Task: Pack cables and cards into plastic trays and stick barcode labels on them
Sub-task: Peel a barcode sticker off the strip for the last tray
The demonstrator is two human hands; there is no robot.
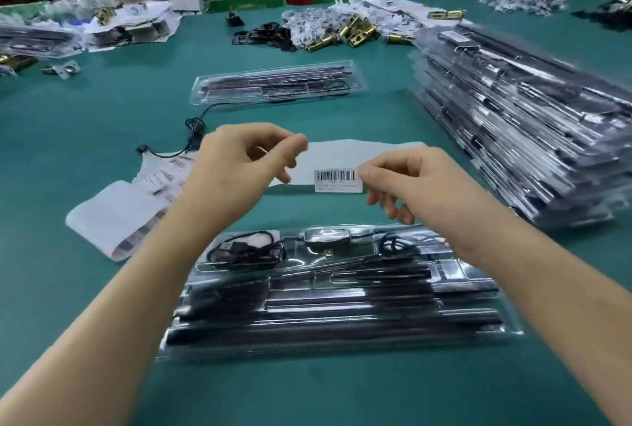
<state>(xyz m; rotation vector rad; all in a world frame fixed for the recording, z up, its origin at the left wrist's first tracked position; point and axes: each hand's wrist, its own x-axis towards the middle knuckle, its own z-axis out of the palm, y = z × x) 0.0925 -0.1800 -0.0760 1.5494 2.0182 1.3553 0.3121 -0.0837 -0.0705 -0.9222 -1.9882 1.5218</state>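
Over on the far left there's a pile of bagged parts (37,39) on the green surface (102,104), and closer in a curled label sheet (113,220) with more barcodes printed on it, lying flat. Just behind that, a loose black cable (193,129) snakes across the surface toward the far tray (277,83), a clear plastic one filled with dark stuff. Then the left hand (236,169): its thumb and forefinger pinch the left end of a white backing strip (362,153), with the other fingers loosely curled under. The strip is held up in the air above the near tray (325,295) (clear plastic, coiled cables in the top pockets, long black bars below, too blurry to make out more). The barcode label (338,180) sits at the strip's lower edge, hanging a little past it. The right hand (407,182) pinches the label's right end between thumb and forefinger, its remaining fingers curled downward. Can't tell whether the label is fully off the strip. Further back there's a scatter of brass parts (355,32), and on the right a tall stack of packed trays (530,124) sits well apart from the hands.
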